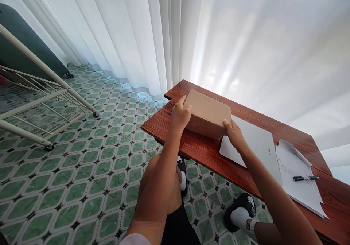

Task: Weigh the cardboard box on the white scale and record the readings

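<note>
A closed brown cardboard box [209,108] is at the left part of the reddish wooden table [161,123]. My left hand [181,114] grips its left end, the thumb near the top edge. At the opposite end my right hand [233,132] holds the near right corner, thumb against the side. The fingers behind the box are hidden. Whether its underside rests on the table or is slightly raised, I cannot tell. Just right of the box lies a closed silver laptop [251,143], partly covered by my right hand and forearm.
Papers with handwriting [296,168] lie right of the laptop, a black pen [305,178] on top. White curtains [235,37] hang behind the table. A cream metal rack on casters [58,92] and a dark green suitcase-like object [30,44] stand left on the green tiled floor [82,168].
</note>
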Tool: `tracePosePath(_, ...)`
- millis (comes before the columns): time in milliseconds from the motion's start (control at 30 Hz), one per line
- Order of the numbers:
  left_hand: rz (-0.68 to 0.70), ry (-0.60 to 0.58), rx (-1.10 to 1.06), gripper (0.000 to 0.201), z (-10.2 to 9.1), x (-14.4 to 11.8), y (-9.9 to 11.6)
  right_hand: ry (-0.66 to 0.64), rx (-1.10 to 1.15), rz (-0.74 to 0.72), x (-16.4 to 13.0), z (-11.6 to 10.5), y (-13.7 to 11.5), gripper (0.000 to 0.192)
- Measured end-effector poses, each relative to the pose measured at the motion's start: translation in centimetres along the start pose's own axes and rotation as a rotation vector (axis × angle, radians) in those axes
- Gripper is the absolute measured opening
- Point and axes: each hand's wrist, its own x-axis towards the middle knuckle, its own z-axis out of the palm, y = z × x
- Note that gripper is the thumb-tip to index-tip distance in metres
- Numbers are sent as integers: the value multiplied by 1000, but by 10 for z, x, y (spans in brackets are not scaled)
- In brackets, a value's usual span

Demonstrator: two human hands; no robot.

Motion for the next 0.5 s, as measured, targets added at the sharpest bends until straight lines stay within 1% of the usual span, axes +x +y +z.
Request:
tracePosePath(200, -39, 1, 11, 63, 0, 1, 0, -9, -10, 2, 0, 1, 1, 57)
tracePosePath(500, -41, 9, 125, 64, -2, 4, -3, -44, -50, -34, -1, 3, -2, 57)
